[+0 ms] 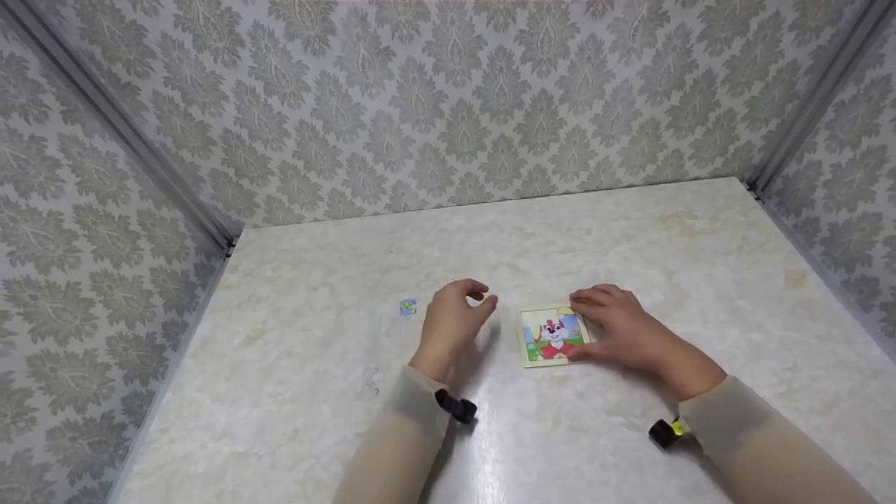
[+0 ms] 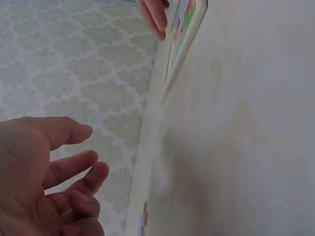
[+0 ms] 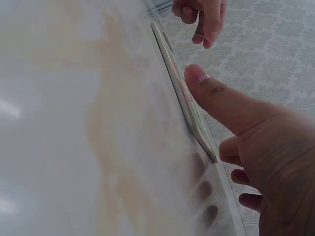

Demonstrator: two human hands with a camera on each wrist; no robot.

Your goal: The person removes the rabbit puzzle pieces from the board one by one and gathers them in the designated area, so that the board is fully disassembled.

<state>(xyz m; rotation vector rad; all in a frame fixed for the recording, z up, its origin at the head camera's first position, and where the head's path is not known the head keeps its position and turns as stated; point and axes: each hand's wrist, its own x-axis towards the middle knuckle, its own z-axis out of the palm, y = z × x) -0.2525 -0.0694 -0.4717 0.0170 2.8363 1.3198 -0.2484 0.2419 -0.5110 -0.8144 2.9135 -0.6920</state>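
Soft shadows, glare on tabletop [image 1: 488, 448]

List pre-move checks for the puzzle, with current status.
1. Loose puzzle piece on table, printed side up: ok.
2. Left hand empty: ok.
3. Left hand at the piece: not ok, it hovers between piece and puzzle.
4. Cartoon-animal puzzle complete: not ok, a pale patch at upper left looks unfilled.
5. Right hand firmly bracing the puzzle's right side: cannot tell.
6. Piece fits that patch: cannot tell.
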